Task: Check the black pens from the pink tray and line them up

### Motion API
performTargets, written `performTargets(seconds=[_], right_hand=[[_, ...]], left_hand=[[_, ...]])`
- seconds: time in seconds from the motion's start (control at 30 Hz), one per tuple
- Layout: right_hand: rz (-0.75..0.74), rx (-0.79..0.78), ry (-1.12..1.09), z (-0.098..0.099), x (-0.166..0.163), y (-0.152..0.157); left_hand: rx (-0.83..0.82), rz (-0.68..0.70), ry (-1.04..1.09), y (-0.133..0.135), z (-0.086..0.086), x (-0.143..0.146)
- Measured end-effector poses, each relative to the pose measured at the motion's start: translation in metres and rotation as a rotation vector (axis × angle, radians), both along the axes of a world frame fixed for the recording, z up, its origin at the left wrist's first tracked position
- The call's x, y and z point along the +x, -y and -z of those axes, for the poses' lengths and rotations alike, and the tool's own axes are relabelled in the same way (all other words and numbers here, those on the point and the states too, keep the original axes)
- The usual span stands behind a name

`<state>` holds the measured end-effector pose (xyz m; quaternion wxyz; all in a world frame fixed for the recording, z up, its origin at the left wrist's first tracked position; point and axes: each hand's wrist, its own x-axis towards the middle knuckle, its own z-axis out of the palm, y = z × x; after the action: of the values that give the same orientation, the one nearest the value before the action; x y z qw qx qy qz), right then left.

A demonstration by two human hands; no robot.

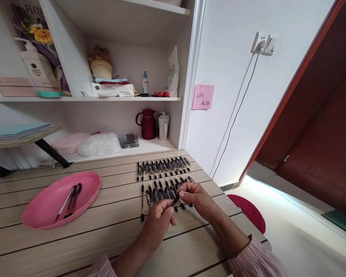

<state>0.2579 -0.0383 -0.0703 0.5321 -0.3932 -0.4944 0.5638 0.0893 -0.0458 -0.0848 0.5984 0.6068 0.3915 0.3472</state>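
Between my two hands is a black pen (176,198), tilted over the table. My left hand (161,217) pinches its lower end, and the fingers of my right hand (194,196) close on its upper end. Just beyond my hands lies a near row of pens (157,194), partly hidden by them, with what look like clear caps among the dark barrels. A second row of pens (163,167) stretches behind it. To the left, a pink tray (89,184) holds a few pens (70,200), one of them lighter in colour.
The slatted wooden table (109,238) ends at the right above a red round stool (249,211). Shelving behind bears a red jug (148,125), a cup (163,126) and a plastic bag (99,144). A raised stand (43,138) is at left; a power cable (238,104) hangs on the wall.
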Motion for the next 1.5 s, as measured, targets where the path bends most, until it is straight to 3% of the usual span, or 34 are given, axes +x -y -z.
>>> performTargets(seconds=[0.3,0.5,0.6,0.7,0.77,0.87,1.03,1.23,1.3,1.43,1.5], right_hand=[[0.01,0.007,0.023,0.003,0.0,0.0],[0.052,0.073,0.123,-0.006,0.011,-0.005],[0.317,0.065,0.382,-0.015,0.033,-0.02],[0.548,-0.008,0.935,-0.017,0.056,-0.037],[0.576,-0.067,1.216,-0.013,0.062,-0.046],[0.559,-0.106,1.321,-0.001,0.06,-0.053],[0.566,-0.125,1.269,0.011,0.058,-0.054],[0.49,-0.104,1.037,-0.003,0.058,-0.051],[0.389,-0.056,0.816,-0.01,0.046,-0.047],[0.175,0.041,0.153,-0.018,0.015,-0.036],[0.148,0.051,0.011,-0.019,0.005,-0.032]], left_hand=[[0.175,-0.039,-0.104,0.001,-0.005,-0.003],[0.067,-0.047,-0.047,-0.003,-0.001,-0.002],[0.002,-0.058,-0.019,-0.002,-0.003,-0.001],[-0.047,-0.061,0.007,0.001,-0.009,-0.002],[-0.063,-0.069,0.02,0.002,-0.011,-0.002],[-0.064,-0.084,0.029,0.001,-0.011,-0.002],[-0.073,-0.058,-0.008,-0.006,-0.006,-0.004],[-0.09,-0.082,0.045,0.0,-0.011,-0.003],[-0.108,-0.094,0.053,0.001,-0.014,-0.002],[-0.117,-0.113,0.052,0.0,-0.016,-0.001],[-0.116,-0.115,0.051,-0.001,-0.015,-0.001]])
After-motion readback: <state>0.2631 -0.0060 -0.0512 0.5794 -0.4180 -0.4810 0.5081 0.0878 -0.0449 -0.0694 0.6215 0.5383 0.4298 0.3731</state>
